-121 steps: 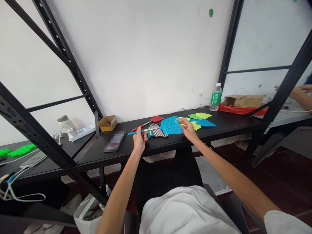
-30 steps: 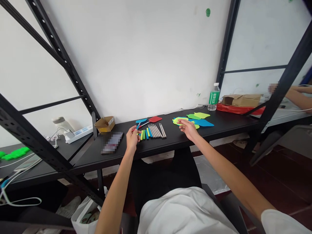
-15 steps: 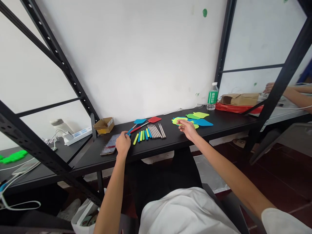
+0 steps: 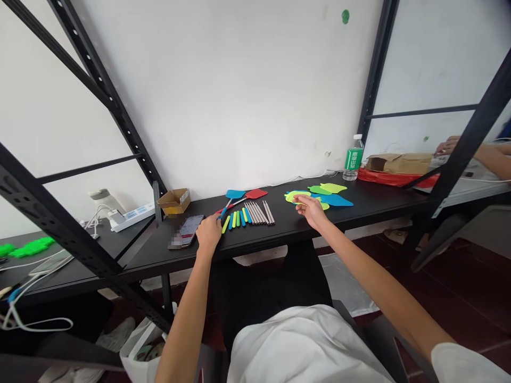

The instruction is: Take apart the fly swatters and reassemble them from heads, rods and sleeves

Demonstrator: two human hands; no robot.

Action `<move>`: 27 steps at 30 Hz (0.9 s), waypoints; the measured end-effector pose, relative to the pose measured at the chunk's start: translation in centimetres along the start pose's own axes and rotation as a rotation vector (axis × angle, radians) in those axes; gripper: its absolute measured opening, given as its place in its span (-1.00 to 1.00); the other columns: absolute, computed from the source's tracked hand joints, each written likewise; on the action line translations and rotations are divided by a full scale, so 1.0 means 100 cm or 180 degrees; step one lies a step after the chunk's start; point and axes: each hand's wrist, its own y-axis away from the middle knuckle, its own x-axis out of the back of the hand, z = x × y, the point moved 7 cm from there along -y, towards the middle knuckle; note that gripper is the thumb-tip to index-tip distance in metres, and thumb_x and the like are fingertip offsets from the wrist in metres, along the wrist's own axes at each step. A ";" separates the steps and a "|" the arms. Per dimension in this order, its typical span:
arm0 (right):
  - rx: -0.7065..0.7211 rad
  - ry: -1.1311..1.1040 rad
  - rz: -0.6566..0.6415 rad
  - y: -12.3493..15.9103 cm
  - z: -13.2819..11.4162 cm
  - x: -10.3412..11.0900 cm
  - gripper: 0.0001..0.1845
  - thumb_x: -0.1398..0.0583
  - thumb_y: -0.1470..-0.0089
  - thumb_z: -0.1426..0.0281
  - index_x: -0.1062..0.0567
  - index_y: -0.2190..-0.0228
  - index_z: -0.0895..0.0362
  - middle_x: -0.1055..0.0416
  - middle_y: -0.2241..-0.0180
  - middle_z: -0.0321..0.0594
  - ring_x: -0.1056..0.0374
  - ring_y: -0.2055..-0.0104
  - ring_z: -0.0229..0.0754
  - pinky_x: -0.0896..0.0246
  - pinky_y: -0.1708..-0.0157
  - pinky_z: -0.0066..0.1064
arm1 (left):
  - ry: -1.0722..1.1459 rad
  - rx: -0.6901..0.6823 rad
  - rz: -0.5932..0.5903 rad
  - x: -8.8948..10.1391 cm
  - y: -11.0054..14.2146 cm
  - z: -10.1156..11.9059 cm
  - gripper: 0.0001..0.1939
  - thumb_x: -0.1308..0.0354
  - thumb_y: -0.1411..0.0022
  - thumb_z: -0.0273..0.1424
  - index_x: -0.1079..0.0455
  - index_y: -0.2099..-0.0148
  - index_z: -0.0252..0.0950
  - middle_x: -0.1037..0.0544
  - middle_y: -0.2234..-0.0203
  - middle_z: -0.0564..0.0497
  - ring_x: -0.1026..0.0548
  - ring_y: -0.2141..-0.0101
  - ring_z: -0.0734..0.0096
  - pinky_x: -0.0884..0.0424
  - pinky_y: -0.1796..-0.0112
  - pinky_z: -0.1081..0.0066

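Note:
My left hand (image 4: 208,231) is closed at the near end of a blue fly swatter (image 4: 235,194), whose flat head lies on the black table. A red fly swatter (image 4: 256,194) crosses it close by. Beside this hand is a row of short yellow, blue and green handles (image 4: 237,218), then several thin metal rods (image 4: 260,213). Over the pile of yellow-green swatter heads (image 4: 298,196), my right hand (image 4: 311,210) has thumb and fingers drawn together; what they hold, if anything, is hidden. A blue head (image 4: 334,200) and green heads (image 4: 319,189) lie past it.
A phone (image 4: 188,231) and a small cardboard box (image 4: 174,201) are on the left. A water bottle (image 4: 353,158) stands at the back right, near a cardboard box (image 4: 399,162). Black rack posts flank the table (image 4: 279,234). Another person's hand (image 4: 447,146) shows far right.
The view has shifted slightly. My left hand has moved a little to the right with the blue swatter's near end. My right hand stays over the yellow-green heads.

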 end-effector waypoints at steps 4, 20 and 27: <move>0.0011 0.0000 -0.0020 0.000 0.000 -0.001 -0.77 -0.37 0.14 0.25 -0.61 0.39 0.10 -0.56 0.37 -0.20 -0.34 0.50 -0.30 -0.13 0.58 -0.46 | 0.0031 -0.0076 -0.0008 -0.001 -0.001 0.002 -0.61 0.01 -0.33 -0.34 -0.50 -0.11 -0.13 -0.59 0.14 -0.25 -0.53 0.12 -0.09 -0.37 0.23 0.22; 0.0020 -0.0021 -0.0030 -0.001 0.001 0.000 -0.76 -0.39 0.16 0.24 -0.60 0.41 0.09 -0.56 0.39 -0.21 -0.34 0.51 -0.30 -0.12 0.59 -0.46 | 0.0311 0.0214 0.0456 0.018 0.004 -0.002 -0.68 0.01 -0.32 -0.37 -0.50 -0.01 -0.16 -0.61 0.24 -0.17 -0.52 0.21 0.01 -0.29 0.33 0.32; 0.0026 -0.0021 -0.0037 0.000 0.000 -0.002 -0.74 -0.41 0.17 0.23 -0.61 0.41 0.10 -0.55 0.39 -0.20 -0.34 0.51 -0.30 -0.13 0.59 -0.47 | 0.0194 0.0314 0.0418 0.015 0.002 -0.010 -0.77 -0.03 -0.29 -0.42 -0.50 0.10 -0.23 -0.57 0.21 -0.21 -0.49 0.15 0.02 -0.31 0.24 0.29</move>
